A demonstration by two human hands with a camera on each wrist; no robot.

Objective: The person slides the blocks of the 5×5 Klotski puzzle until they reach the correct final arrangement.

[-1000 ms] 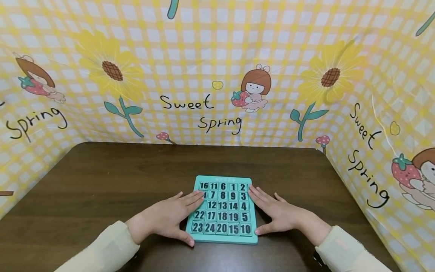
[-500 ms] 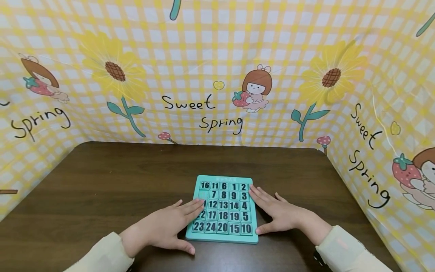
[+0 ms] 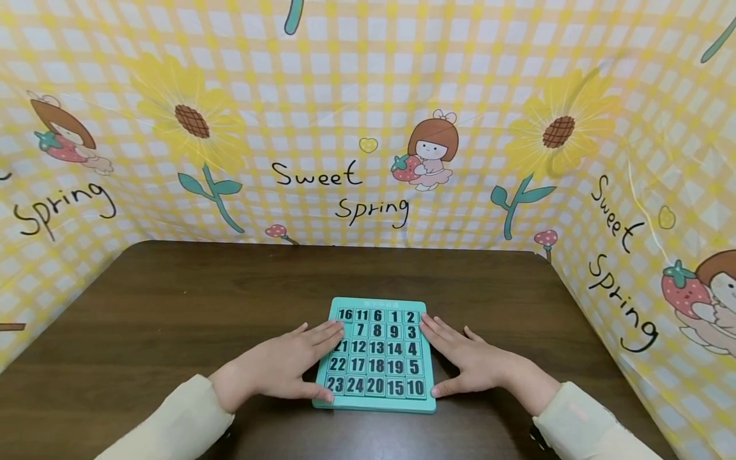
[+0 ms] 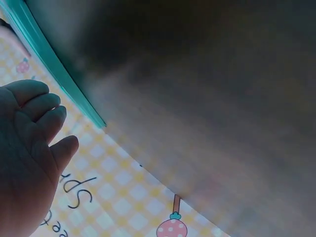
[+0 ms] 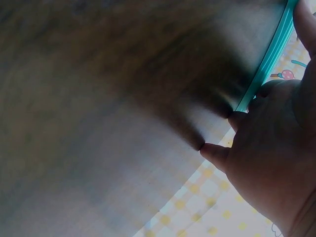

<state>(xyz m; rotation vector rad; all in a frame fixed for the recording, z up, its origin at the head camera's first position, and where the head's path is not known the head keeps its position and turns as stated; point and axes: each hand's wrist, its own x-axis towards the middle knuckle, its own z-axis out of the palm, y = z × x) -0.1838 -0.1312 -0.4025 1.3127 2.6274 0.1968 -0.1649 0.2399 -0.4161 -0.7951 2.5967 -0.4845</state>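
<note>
A turquoise number slide puzzle point(image 3: 384, 404) lies flat on the brown table, its black-numbered tiles in rows. My left hand point(image 3: 282, 364) reaches over its left side with straight fingers, the fingertips resting at the left end of the second row. No tile shows in the part of that slot left uncovered. Just below, the 21 tile point(image 3: 342, 347) is partly covered by the fingers. The left thumb lies on the frame's lower left corner. My right hand point(image 3: 477, 361) touches the right edge with straight fingertips above and the thumb near the lower corner.
A dark wooden table top point(image 3: 230, 281) spreads around the puzzle. A yellow checked cloth point(image 3: 322, 96) with printed flowers and lettering rises behind the table and along both sides.
The 21 tile has slid from the second row down to the third. My left fingers moved down with it, then back up; the thumb came onto the frame. The right hand stays put.
</note>
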